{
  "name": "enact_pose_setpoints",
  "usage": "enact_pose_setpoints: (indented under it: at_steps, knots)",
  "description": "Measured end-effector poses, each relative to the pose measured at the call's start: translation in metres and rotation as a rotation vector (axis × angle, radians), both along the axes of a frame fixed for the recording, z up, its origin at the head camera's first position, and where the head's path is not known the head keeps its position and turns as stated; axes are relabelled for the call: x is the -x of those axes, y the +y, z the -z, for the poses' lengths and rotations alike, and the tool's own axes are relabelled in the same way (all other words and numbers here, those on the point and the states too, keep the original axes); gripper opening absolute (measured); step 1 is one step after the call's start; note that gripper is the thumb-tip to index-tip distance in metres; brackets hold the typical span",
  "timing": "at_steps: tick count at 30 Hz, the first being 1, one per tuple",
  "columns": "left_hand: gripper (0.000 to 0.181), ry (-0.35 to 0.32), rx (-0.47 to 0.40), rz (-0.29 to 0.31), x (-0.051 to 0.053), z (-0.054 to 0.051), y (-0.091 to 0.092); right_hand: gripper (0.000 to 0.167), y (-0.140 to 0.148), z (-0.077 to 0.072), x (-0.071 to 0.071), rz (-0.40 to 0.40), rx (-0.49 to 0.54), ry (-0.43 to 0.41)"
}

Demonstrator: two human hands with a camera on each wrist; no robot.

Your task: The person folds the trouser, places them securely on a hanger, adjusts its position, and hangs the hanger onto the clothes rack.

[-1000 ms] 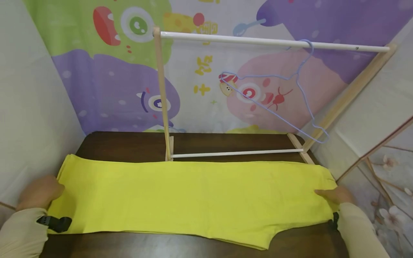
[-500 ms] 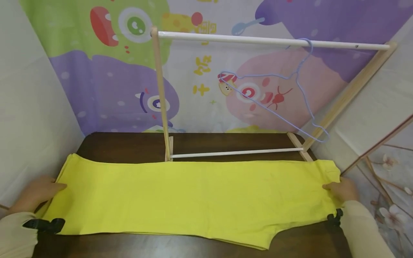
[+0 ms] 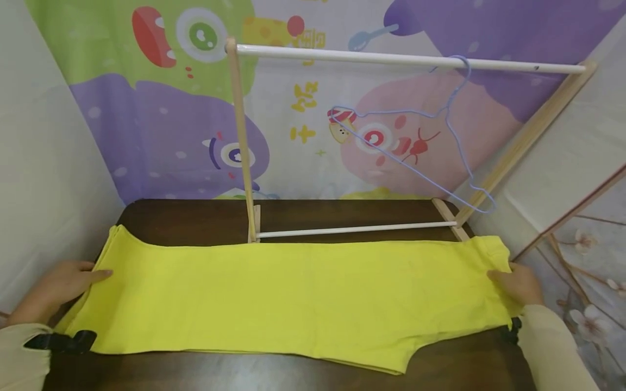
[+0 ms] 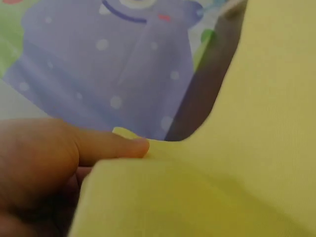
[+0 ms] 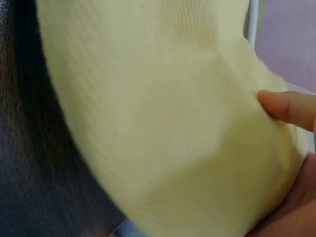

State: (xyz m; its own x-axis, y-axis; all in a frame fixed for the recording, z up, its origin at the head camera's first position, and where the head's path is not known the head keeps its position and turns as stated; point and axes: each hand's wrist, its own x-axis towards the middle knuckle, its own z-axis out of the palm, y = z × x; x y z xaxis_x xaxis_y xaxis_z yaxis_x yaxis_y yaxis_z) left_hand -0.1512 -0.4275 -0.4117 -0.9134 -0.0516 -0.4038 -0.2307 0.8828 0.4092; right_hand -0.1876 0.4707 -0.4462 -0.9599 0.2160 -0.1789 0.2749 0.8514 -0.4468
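"what fills the room?"

"a cartoon backdrop (image 3: 293, 174), then a dark desk (image 3: 195, 220) bearing a rack (image 3: 242, 136)."

"the yellow garment (image 3: 274, 298)?"

"stretched across the desk before the rack, where a blue hanger (image 3: 406, 112) hangs."

"who holds it?"

"a person's left hand (image 3: 63, 283) and right hand (image 3: 520, 283), fingers clamped on opposite ends."
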Motion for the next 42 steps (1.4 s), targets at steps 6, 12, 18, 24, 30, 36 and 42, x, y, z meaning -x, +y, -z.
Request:
enact_pose_setpoints:
  at_steps: [6,12,18,24,30,36,42]
  knots:
    - [0.085,-0.013,-0.115,0.018,-0.005,-0.010,0.013,0.075,0.009,0.018,0.008,-0.037,-0.126,-0.099]
    - [0.076,-0.020,-0.321,0.002,-0.011,-0.025,0.028,0.101,0.004,0.028,0.003,0.023,-0.149,-0.167]
    - [0.072,0.021,-0.508,-0.054,-0.016,-0.045,0.042,0.109,-0.010,0.021,0.002,0.114,-0.172,-0.182]
    - [0.026,0.034,-0.901,-0.028,-0.019,-0.061,0.058,0.101,-0.029,0.012,-0.002,0.153,-0.240,-0.140]
    - [0.034,-0.029,-1.153,0.052,-0.018,-0.075,0.087,0.075,-0.037,0.016,-0.005,0.067,-0.309,-0.038]
    - [0.032,-0.038,-1.274,0.046,-0.015,-0.082,0.118,0.056,-0.034,0.025,-0.008,-0.063,-0.331,0.051]
    - [0.027,-0.016,-1.299,0.075,-0.012,-0.084,0.154,0.053,-0.035,0.024,-0.005,-0.192,-0.350,0.072]
